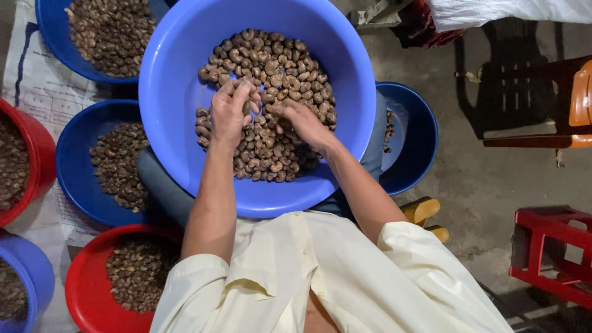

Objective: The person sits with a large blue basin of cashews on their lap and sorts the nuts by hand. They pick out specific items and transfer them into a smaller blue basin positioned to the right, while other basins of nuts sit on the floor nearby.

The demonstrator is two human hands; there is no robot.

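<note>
Concrete floor (493, 179) bears blue and red basins (80, 166) and a red stool (549, 253).

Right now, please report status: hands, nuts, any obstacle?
Left hand pinching nuts. Right hand in the pile. Large blue basin on lap. Nothing blocking.

Nut-sorting workshop: nut-filled basins (92, 203), concrete floor (487, 185).

Lighting is even and moderately bright from overhead, with soft sheen on the large blue basin (179, 74) rim (no harsh glare), dim corners, sharp central focus.
</note>
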